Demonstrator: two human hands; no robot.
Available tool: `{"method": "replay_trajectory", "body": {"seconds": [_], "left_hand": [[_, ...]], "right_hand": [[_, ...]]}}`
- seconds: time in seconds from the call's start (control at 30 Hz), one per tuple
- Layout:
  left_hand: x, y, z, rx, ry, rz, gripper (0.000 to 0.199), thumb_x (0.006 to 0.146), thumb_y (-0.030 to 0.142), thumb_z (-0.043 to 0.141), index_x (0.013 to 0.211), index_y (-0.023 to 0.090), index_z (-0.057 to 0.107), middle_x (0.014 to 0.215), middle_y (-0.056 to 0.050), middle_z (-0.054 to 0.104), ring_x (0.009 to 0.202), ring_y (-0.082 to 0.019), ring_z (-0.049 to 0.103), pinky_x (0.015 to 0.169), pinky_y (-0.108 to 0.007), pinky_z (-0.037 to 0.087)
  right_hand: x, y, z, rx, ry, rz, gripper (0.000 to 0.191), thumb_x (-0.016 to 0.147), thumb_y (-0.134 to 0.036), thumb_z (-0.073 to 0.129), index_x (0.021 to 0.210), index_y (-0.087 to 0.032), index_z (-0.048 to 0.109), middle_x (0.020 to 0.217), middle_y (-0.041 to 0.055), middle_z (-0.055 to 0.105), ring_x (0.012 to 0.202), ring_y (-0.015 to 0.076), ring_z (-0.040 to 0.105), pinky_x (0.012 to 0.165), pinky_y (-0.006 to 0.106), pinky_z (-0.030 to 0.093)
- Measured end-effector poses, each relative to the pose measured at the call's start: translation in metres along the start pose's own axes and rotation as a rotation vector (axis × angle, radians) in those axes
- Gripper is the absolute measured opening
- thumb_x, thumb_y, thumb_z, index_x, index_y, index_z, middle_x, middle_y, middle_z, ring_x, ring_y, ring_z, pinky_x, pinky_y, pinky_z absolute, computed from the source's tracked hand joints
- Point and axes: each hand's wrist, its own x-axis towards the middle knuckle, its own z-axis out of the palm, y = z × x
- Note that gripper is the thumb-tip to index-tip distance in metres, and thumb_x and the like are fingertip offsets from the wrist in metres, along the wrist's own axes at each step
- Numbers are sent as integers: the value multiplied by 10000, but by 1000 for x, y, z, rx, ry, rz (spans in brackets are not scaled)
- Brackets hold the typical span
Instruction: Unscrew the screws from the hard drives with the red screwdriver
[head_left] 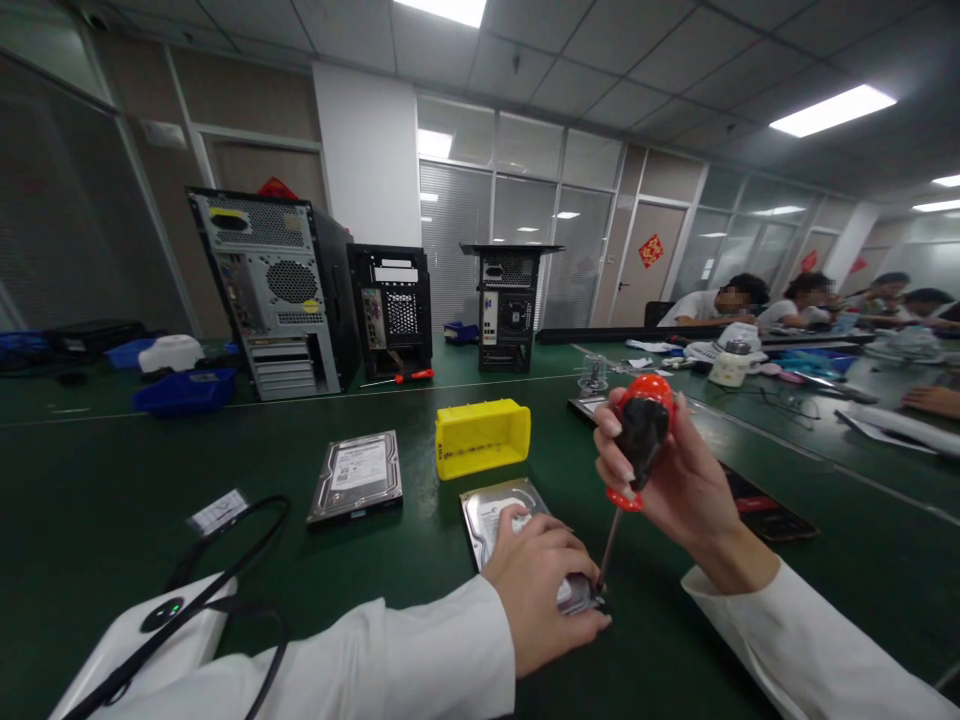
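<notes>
A bulbous red-and-black screwdriver (643,435) is gripped in the right hand (675,480), the fingers wrapped round its glossy handle, the slim metal shaft (610,545) slanted down and to the left. And beneath it, a flat, metallic hard drive (482,515) with a pale label is held on the green tabletop (409,590) — the left hand (544,590) is clamped over it, fingers across the top face, thumb at the near corner. The drive is partly covered by that palm and is set below and left of the right hand; the shaft's tip is brought to its near right corner. Just beyond, a smooth yellow plastic bin (448,452) is seen, and a second rectangular drive (356,478) — silvery, labelled — is laid to the left.
</notes>
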Motion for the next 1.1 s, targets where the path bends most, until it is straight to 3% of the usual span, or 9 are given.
{"method": "replay_trajectory", "body": {"seconds": [0.1, 0.2, 0.27, 0.37, 0.5, 0.63, 0.8, 0.97, 1.1], "left_hand": [[0, 1, 0, 4, 1, 0, 199, 688, 394, 733, 821, 270, 652, 941, 56, 681, 1026, -213, 527, 923, -448, 211], [0, 1, 0, 2, 8, 3, 201, 687, 403, 732, 812, 268, 650, 937, 56, 680, 1015, -209, 530, 921, -447, 209], [0, 1, 1, -1, 11, 2, 202, 683, 402, 735, 805, 266, 649, 932, 57, 681, 1010, -206, 532, 921, -447, 208], [-1, 0, 1, 1, 11, 0, 196, 680, 396, 738, 796, 266, 647, 926, 62, 682, 1007, -205, 532, 921, -446, 209], [0, -1, 2, 11, 9, 4, 204, 677, 395, 741, 800, 265, 644, 931, 65, 682, 1021, -207, 526, 924, -437, 215], [1, -1, 2, 4, 3, 1, 195, 681, 393, 736, 799, 267, 645, 925, 66, 681, 1017, -212, 527, 931, -449, 203], [2, 0, 1, 3, -1, -1, 192, 682, 385, 736, 810, 272, 650, 932, 56, 676, 1015, -215, 525, 927, -444, 206], [3, 3, 0, -4, -8, -18, 177, 684, 365, 736, 808, 271, 652, 929, 58, 674, 1013, -210, 527, 938, -447, 186], [3, 5, -1, 4, -15, -24, 178, 688, 365, 733, 814, 269, 653, 936, 58, 669, 1020, -204, 525, 944, -434, 188]], "right_hand": [[-1, 0, -3, -8, -15, -32, 267, 818, -409, 561, 1013, -228, 582, 821, 5, 491, 553, 60, 445, 494, 187, 430], [0, -1, -2, 14, -38, -51, 269, 785, -314, 625, 1034, -230, 565, 712, -29, 425, 484, 33, 348, 440, 150, 357], [1, -2, 0, 26, -22, -65, 312, 801, -346, 601, 1091, -246, 541, 707, -32, 412, 478, 34, 331, 429, 151, 335], [1, -2, 3, 26, -5, -44, 392, 873, -472, 427, 1172, -234, 513, 756, -1, 444, 538, 69, 416, 487, 200, 398], [1, -1, 0, 15, -9, -11, 341, 902, -404, 388, 1165, -236, 526, 866, 25, 486, 638, 95, 483, 534, 218, 441], [3, -1, -4, -26, 51, -25, 281, 834, -371, 539, 1078, -233, 563, 955, 24, 497, 662, 82, 475, 545, 200, 456], [5, -1, -2, -77, 53, -80, 120, 774, -285, 628, 826, -188, 579, 754, -18, 431, 520, 40, 337, 458, 142, 370], [6, -1, 3, -26, 100, -88, 277, 896, -422, 387, 1090, -284, 527, 859, 8, 474, 568, 79, 405, 501, 197, 418], [6, -2, 3, -22, 79, -43, 290, 887, -390, 416, 1145, -288, 498, 925, 12, 488, 627, 89, 448, 514, 207, 429]]}}
